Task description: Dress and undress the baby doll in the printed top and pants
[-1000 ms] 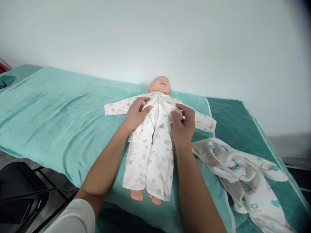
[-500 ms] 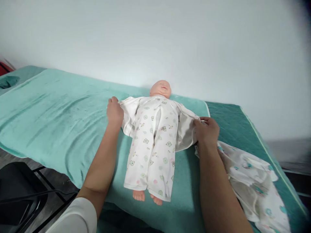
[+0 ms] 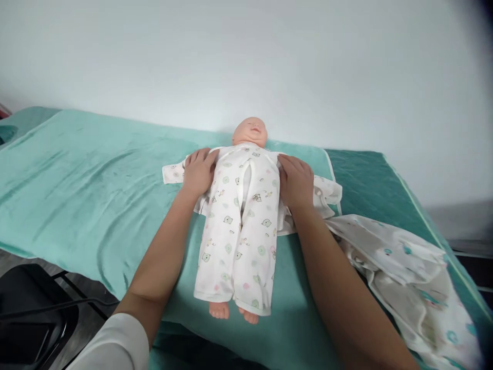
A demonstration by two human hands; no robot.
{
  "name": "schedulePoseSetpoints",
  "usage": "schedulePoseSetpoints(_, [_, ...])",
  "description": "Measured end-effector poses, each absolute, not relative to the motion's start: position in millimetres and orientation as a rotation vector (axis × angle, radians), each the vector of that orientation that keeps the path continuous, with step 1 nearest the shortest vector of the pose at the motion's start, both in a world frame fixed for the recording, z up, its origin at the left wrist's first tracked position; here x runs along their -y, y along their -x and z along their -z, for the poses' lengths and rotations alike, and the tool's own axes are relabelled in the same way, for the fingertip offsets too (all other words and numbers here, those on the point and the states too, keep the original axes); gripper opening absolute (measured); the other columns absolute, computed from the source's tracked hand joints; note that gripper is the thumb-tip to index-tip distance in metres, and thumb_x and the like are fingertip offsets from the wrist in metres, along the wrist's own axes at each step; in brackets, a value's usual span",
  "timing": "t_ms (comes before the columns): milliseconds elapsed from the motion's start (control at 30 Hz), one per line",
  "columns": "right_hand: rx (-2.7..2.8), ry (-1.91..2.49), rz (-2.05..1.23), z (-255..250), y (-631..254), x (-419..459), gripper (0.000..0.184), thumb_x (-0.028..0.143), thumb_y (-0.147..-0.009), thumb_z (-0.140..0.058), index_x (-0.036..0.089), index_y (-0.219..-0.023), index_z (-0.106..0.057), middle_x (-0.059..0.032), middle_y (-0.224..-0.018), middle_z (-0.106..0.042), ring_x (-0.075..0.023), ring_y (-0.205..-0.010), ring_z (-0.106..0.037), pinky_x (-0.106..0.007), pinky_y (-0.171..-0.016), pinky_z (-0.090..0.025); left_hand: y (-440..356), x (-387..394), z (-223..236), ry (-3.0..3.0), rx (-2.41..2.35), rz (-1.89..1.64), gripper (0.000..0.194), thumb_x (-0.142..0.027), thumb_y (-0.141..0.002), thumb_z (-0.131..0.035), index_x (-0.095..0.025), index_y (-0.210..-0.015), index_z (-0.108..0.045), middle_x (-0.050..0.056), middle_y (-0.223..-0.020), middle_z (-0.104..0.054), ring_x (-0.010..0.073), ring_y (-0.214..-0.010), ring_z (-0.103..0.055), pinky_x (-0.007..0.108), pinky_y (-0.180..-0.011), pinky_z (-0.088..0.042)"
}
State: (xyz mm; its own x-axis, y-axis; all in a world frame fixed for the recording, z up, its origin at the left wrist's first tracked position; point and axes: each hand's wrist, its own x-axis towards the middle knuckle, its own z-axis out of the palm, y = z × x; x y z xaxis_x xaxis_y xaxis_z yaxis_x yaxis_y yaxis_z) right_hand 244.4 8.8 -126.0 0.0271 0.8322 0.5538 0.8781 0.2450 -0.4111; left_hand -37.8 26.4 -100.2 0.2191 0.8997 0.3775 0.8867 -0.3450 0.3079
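Note:
A baby doll (image 3: 250, 131) lies on its back on a teal towel (image 3: 96, 169), dressed in white printed trousers (image 3: 239, 241). An opened white printed top (image 3: 327, 192) is spread beneath it, its sleeves out to either side. My left hand (image 3: 198, 172) rests flat on the top's left flap beside the doll's chest, fingers extended. My right hand (image 3: 296, 181) lies flat on the right flap against the doll's other side, fingers also stretched out. The doll's bare feet (image 3: 231, 312) stick out near the front edge.
A second white garment with teal prints (image 3: 408, 277) lies crumpled on the darker quilted cover (image 3: 365, 185) at the right. A black chair (image 3: 31, 318) stands on the floor at the lower left. A white wall rises behind the table.
Both hands, which held the top's flaps pulled wide apart, have come back in and now lie flat on the flaps beside the doll's chest.

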Motion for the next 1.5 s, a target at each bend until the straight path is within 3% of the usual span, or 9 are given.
schedulePoseSetpoints(167, [1.614, 1.752, 0.028, 132, -262, -21, 0.04, 0.019, -0.096, -0.041, 0.021, -0.117, -0.075, -0.011, -0.123, -0.074, -0.0301, -0.114, -0.065, -0.053, -0.109, -0.044, 41, -28, 98, -2.322, -1.975, -0.761, 0.054, -0.019, -0.098, -0.041, -0.034, -0.147, -0.059, 0.008, -0.142, -0.064, 0.0319, -0.129, -0.054, 0.049, -0.113, -0.039])
schedulePoseSetpoints(333, [1.61, 1.497, 0.078, 105, -248, -6, 0.034, 0.023, -0.095, -0.046, 0.02, -0.115, -0.073, -0.0112, -0.124, -0.073, -0.029, -0.124, -0.06, -0.05, -0.114, -0.042, 42, -29, 97, -2.188, -2.125, -0.761, 0.056, -0.016, -0.097, -0.037, -0.032, -0.144, -0.063, 0.009, -0.132, -0.069, 0.0317, -0.121, -0.058, 0.048, -0.106, -0.042])
schedulePoseSetpoints(567, [2.319, 1.316, -0.172, 34, -134, -12, 0.027, 0.02, -0.098, -0.052, 0.017, -0.119, -0.069, -0.0129, -0.122, -0.071, -0.0294, -0.12, -0.063, -0.048, -0.108, -0.047, 43, -28, 96, -2.178, -2.091, -0.767, 0.055, -0.017, -0.098, -0.037, -0.034, -0.143, -0.062, 0.008, -0.133, -0.069, 0.031, -0.123, -0.058, 0.047, -0.108, -0.041])
schedulePoseSetpoints(800, [2.562, 1.645, -0.116, 32, -60, -65, 0.012, 0.016, -0.09, -0.068, 0.015, -0.102, -0.07, -0.0119, -0.119, -0.07, -0.0295, -0.118, -0.065, -0.044, -0.098, -0.054, 49, -31, 92, -2.088, -2.114, -0.778, 0.038, -0.024, -0.098, -0.045, -0.03, -0.125, -0.07, 0.01, -0.128, -0.071, 0.0342, -0.122, -0.06, 0.047, -0.104, -0.042])
schedulePoseSetpoints(900, [2.595, 1.687, -0.134, 36, -57, -73, 0.008, 0.022, -0.087, -0.074, 0.017, -0.085, -0.068, -0.0057, -0.095, -0.071, -0.0251, -0.107, -0.07, -0.042, -0.097, -0.054, 51, -33, 93, -2.087, -2.121, -0.81, 0.039, -0.024, -0.098, -0.045, -0.03, -0.128, -0.069, 0.01, -0.128, -0.072, 0.0339, -0.122, -0.06, 0.047, -0.103, -0.042])
schedulePoseSetpoints(1067, [2.631, 1.649, -0.127, 31, -61, -73, 0.037, 0.019, -0.084, -0.078, 0.018, -0.06, -0.049, 0.0063, -0.057, -0.047, -0.0141, -0.084, -0.067, -0.035, -0.089, -0.05, 53, -32, 96, -2.072, -2.145, -0.843, 0.042, -0.018, -0.097, -0.042, -0.029, -0.127, -0.069, 0.009, -0.127, -0.072, 0.0323, -0.121, -0.062, 0.046, -0.102, -0.044])
schedulePoseSetpoints(1167, [2.639, 1.601, -0.084, 22, -70, -71, 0.038, 0.022, -0.08, -0.082, 0.018, -0.063, -0.049, 0.0097, -0.055, -0.04, -0.0111, -0.08, -0.063, -0.032, -0.087, -0.047, 56, -30, 95, -2.038, -2.142, -0.913, 0.044, -0.015, -0.096, -0.041, -0.029, -0.128, -0.069, 0.008, -0.129, -0.071, 0.0301, -0.121, -0.063, 0.043, -0.099, -0.045])
schedulePoseSetpoints(1367, [2.757, 1.523, -0.04, 2, -101, -69, 0.016, 0.023, -0.081, -0.081, 0.021, -0.092, -0.07, -0.0029, -0.081, -0.068, -0.023, -0.086, -0.068, -0.035, -0.08, -0.046, 65, -24, 95, -1.894, -2.214, -1.032, 0.042, -0.015, -0.095, -0.043, -0.029, -0.122, -0.071, 0.007, -0.12, -0.072, 0.0283, -0.109, -0.067, 0.037, -0.082, -0.046])
schedulePoseSetpoints(1500, [2.835, 1.566, 0.061, -11, -126, -71, 0.022, 0.034, -0.091, -0.068, 0.025, -0.111, -0.07, -0.007, -0.098, -0.07, -0.0251, -0.088, -0.067, -0.035, -0.079, -0.044, 66, -21, 94, -1.805, -2.289, -0.945, 0.041, -0.012, -0.093, -0.044, -0.028, -0.118, -0.072, 0.006, -0.122, -0.072, 0.0265, -0.109, -0.067, 0.034, -0.076, -0.044])
